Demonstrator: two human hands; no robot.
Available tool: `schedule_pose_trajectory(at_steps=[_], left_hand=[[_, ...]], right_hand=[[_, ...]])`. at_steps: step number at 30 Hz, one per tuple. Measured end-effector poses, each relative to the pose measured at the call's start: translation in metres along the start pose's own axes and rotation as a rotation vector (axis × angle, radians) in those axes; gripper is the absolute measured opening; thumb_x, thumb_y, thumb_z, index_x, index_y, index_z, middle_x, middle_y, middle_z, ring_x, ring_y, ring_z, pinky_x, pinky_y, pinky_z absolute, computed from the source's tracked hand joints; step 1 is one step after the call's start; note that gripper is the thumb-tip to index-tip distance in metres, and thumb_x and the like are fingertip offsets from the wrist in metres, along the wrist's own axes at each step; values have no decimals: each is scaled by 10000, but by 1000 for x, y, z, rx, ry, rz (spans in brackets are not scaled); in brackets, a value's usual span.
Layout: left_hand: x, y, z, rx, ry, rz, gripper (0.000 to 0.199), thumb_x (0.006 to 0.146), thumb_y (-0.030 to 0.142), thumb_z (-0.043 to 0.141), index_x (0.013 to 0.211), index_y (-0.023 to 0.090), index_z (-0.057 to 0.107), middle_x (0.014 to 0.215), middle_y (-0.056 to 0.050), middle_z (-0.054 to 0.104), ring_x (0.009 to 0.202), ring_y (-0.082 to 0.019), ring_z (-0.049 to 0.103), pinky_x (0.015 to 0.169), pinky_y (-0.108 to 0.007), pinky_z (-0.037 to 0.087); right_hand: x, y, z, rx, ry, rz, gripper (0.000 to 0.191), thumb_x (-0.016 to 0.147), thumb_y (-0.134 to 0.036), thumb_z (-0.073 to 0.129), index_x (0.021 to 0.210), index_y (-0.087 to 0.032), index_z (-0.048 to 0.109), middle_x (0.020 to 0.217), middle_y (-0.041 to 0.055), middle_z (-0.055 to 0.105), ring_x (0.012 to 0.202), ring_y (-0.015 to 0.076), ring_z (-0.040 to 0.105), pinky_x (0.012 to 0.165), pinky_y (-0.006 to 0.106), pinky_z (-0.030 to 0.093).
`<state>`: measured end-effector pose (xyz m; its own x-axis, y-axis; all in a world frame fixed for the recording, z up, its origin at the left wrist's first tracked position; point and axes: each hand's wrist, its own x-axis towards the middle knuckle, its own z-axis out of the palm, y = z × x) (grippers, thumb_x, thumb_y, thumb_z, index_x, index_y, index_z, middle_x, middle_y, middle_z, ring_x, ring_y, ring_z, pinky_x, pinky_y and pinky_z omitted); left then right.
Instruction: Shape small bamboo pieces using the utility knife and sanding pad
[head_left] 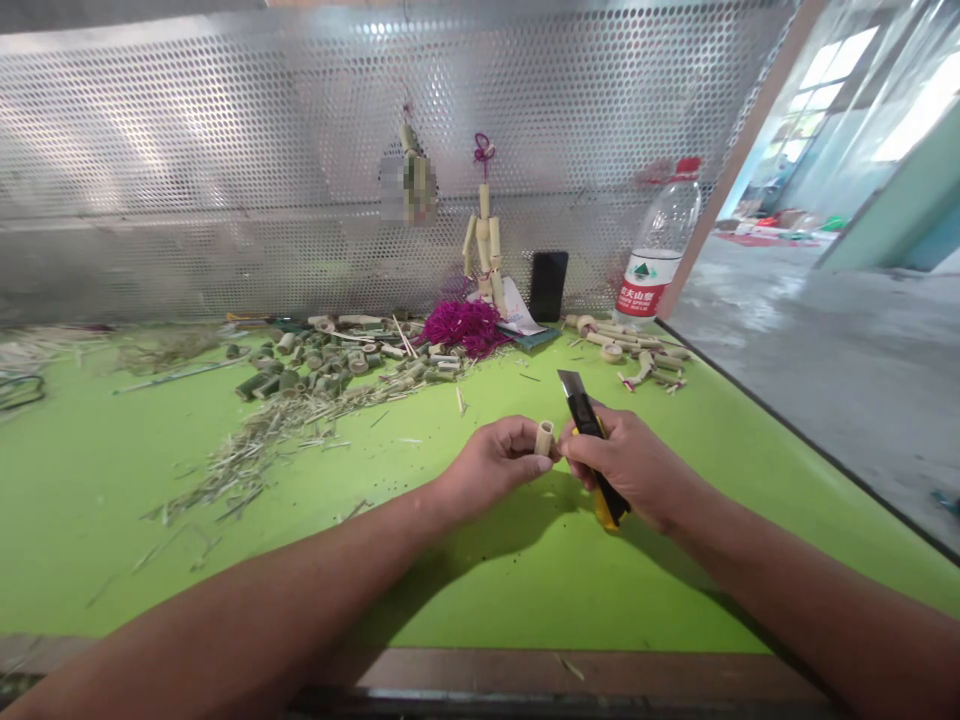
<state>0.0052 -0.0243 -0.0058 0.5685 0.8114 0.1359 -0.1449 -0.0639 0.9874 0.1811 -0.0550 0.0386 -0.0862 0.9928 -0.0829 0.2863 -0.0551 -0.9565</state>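
Bamboo tube [544,438] pinched in the person's left hand [491,465], the fingers curled tight around its lower end and its open top standing clear of them; right hand [626,465] just beside it, fingers wrapped closed around a yellow-and-black utility knife [600,470], whose bare blade [571,390] points up and away, apart from the tube as far as I can see from here; both hands are held above a lime-green work surface [465,600]; loose bamboo shavings [255,450] trail across it to the left, with a heap of cut bamboo pieces [330,365] beyond them; further back stand a jointed bamboo figure [484,240], a tuft of magenta yarn [463,327], an upright black phone [548,285] and a plastic water bottle [660,240], all before a perforated metal sheet [225,130].
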Motion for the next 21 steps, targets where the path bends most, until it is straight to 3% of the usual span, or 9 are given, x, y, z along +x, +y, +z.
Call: schedule_pose_trajectory(at_steps=[6, 14, 18, 21], left_hand=[[2, 0, -5, -73, 40, 23, 235, 766, 287, 780, 893, 135, 654, 922, -79, 736, 877, -178, 685, 840, -343, 518], [11, -3, -22, -284, 277, 27, 311, 774, 319, 777, 985, 157, 619, 1113, -105, 717, 1006, -215, 692, 869, -339, 533], [11, -4, -22, -310, 287, 11, 309, 814, 332, 738, 1021, 162, 586, 1114, -113, 716, 971, -218, 708, 845, -338, 541], [10, -4, -22, -300, 287, 6, 309, 822, 316, 731, 1038, 157, 576, 1094, -110, 719, 937, -208, 715, 846, -339, 544]], right_hand=[[2, 6, -3, -32, -1, -28, 131, 704, -254, 599, 633, -193, 507, 500, -33, 519, 464, 100, 443, 477, 252, 363], [7, 5, -7, 38, 30, -38, 174, 720, -299, 646, 651, -198, 523, 522, -23, 535, 468, 111, 467, 479, 266, 389], [6, 10, -10, 172, 82, -247, 267, 808, -465, 651, 810, -208, 577, 543, -33, 530, 496, 132, 499, 501, 281, 428], [6, 17, -9, 252, 123, -428, 277, 848, -499, 636, 892, -237, 560, 600, -41, 541, 557, 143, 528, 533, 287, 462]])
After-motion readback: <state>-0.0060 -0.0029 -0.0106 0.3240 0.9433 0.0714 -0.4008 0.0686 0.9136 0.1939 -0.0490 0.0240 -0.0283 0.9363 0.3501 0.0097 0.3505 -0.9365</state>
